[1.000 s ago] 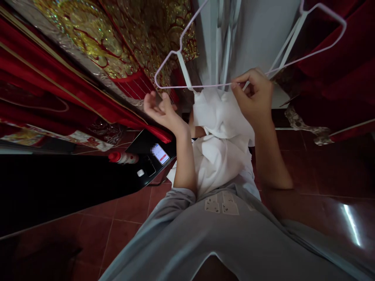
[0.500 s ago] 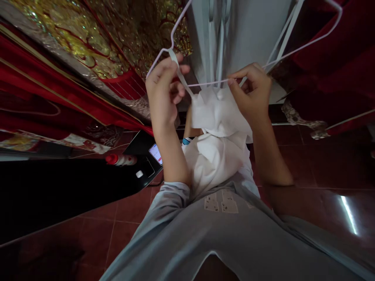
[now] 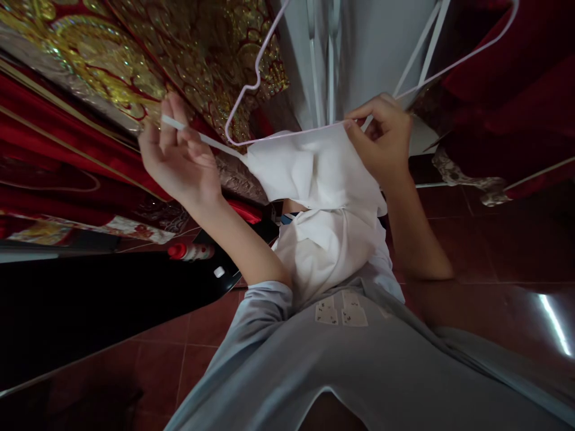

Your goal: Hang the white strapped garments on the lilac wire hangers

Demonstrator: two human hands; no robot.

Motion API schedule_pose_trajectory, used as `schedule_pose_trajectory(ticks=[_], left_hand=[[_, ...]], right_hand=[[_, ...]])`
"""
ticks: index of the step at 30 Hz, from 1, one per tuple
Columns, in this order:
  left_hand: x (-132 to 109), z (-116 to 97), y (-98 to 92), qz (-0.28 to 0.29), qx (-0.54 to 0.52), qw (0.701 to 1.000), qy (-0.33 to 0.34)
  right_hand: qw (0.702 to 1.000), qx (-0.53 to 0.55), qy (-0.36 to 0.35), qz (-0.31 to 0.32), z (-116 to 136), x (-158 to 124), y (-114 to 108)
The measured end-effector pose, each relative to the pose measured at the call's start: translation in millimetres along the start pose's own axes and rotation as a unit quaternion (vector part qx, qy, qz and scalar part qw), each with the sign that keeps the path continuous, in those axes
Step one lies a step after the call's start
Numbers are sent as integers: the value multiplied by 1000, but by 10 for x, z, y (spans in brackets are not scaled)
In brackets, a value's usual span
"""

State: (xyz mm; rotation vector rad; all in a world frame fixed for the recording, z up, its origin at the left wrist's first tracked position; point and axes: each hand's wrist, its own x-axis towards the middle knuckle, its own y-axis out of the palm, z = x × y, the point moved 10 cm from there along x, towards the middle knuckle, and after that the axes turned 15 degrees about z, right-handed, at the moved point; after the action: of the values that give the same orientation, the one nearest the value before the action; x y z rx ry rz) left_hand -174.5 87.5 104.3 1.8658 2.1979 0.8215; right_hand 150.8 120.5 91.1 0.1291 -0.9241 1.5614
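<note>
A white garment (image 3: 314, 179) with thin straps hangs from a pale pink wire hanger (image 3: 256, 78) in front of me. My left hand (image 3: 177, 155) is closed on one white strap (image 3: 202, 137) and holds it stretched out to the left, away from the hanger. My right hand (image 3: 381, 140) pinches the garment's top edge against the hanger's bottom wire, with the other strap running up from it. The garment's lower part droops against my grey shirt.
Red and gold embroidered costumes (image 3: 135, 72) hang at the left, dark red cloth (image 3: 516, 90) at the right. A black table (image 3: 90, 293) at the lower left carries a red-capped bottle (image 3: 191, 251). The floor is red tile (image 3: 494, 239).
My left hand rose to the strap at the hanger's left shoulder, took hold of it and pulled it off to the left. My right hand stayed on the bottom wire.
</note>
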Motion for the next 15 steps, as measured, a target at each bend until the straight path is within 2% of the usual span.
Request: schedule_pose_trajectory(ticks=[2, 4, 7, 11, 15], left_hand=[[-42, 158, -68, -17, 3, 1000, -8], [-64, 331, 6, -1, 18, 1000, -21], [-83, 540, 253, 30, 47, 998, -38], [-141, 753, 528, 21, -31, 998, -40], [-197, 971, 893, 108, -49, 992, -52]], right_hand=[[1000, -3, 4, 6, -6, 7, 12], [1000, -2, 6, 14, -8, 19, 42], [1000, 5, 0, 15, -14, 33, 79], [1000, 9, -9, -3, -19, 14, 87], [1000, 0, -14, 19, 75, -12, 159]])
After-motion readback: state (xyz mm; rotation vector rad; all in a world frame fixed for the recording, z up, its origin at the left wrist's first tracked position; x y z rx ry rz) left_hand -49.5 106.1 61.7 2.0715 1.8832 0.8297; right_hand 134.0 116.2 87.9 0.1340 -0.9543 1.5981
